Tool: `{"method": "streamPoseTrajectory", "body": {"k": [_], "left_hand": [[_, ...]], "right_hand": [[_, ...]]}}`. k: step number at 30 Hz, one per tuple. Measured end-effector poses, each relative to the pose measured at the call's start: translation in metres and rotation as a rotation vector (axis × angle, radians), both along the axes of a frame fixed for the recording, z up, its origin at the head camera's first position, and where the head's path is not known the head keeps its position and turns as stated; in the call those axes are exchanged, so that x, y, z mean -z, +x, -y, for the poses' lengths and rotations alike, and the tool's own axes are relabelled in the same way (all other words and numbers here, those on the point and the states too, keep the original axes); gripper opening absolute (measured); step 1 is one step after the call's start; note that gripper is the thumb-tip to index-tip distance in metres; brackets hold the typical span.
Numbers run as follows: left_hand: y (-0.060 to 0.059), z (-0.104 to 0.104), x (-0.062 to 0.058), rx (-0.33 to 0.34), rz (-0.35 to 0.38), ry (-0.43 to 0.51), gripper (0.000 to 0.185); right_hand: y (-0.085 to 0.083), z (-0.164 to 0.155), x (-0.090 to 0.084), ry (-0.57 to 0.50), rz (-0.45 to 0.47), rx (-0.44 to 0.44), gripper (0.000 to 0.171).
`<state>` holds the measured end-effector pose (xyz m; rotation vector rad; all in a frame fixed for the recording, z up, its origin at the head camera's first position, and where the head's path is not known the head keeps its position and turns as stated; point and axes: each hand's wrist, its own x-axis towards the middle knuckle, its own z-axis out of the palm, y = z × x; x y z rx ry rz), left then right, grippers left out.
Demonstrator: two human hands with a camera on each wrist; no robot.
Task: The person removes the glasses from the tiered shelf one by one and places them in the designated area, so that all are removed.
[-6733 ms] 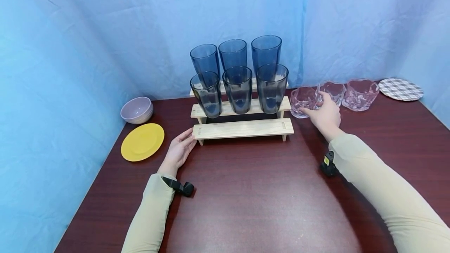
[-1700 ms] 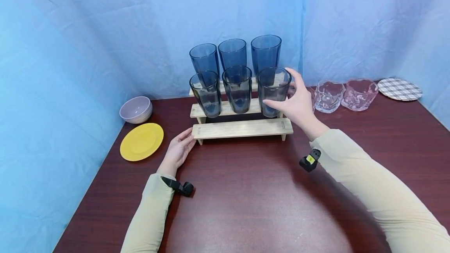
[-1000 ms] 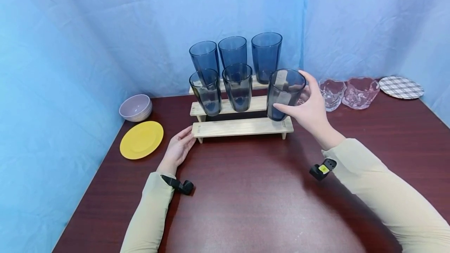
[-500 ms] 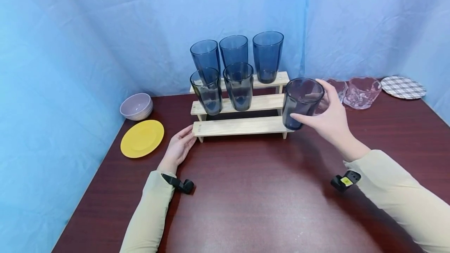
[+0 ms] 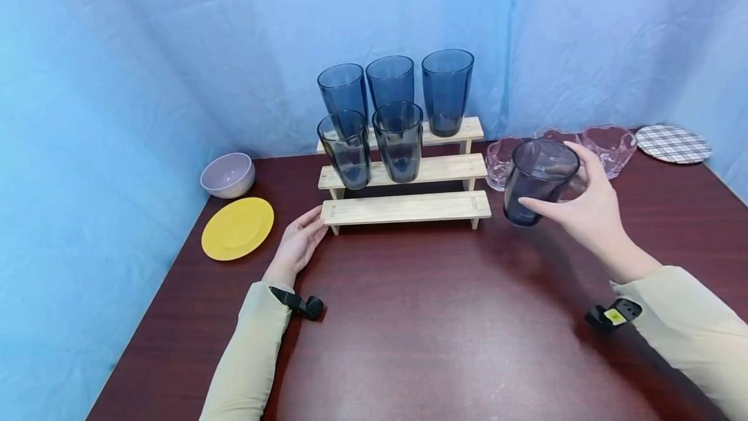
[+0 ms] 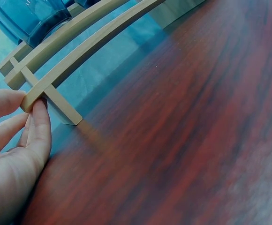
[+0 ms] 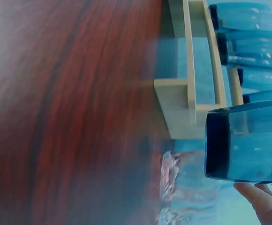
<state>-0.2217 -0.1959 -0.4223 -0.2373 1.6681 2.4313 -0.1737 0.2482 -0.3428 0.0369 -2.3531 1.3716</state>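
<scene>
My right hand [image 5: 593,213] grips a tall dark glass tumbler [image 5: 537,180], thumb on the near side and fingers behind. The tumbler is in the air right of the three-tier wooden stand [image 5: 403,208], its base toward the table in the right wrist view. With thumb and fingertips, my left hand [image 5: 297,245] pinches the left end of the stand's lowest shelf [image 6: 33,96]. Two similar tumblers [image 5: 398,141] stand on the middle shelf, whose right part is bare. Three blue tumblers [image 5: 447,93] are on the top shelf.
Pink and clear low glasses [image 5: 610,148] stand at the back right, partly behind the held tumbler. Beside them lies a checked round mat [image 5: 674,143]. On the left are a lilac bowl [image 5: 228,175] and a yellow plate [image 5: 237,229]. Blue curtains [image 5: 280,31] border the table.
My right hand left the low glasses, took the rightmost tumbler off the middle shelf and carried it right and nearer to me. My left hand stays at the stand's end.
</scene>
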Motion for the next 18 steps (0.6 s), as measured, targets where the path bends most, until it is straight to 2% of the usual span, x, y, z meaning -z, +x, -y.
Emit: {"method": "streamPoseTrajectory", "body": {"k": [8,11,18], "left_hand": [[0.001,0.001,0.000,-0.003,0.016,-0.029,0.050],[0.000,0.001,0.000,-0.004,0.021,-0.024,0.049],[-0.001,0.000,0.000,-0.005,0.010,-0.014,0.050]], "right_hand": [[0.003,-0.020,0.011,-0.089,0.007,0.022,0.093],[0.002,-0.029,0.015,-0.160,0.013,0.032,0.090],[-0.005,-0.059,0.023,-0.212,0.099,0.105,0.092]]}}
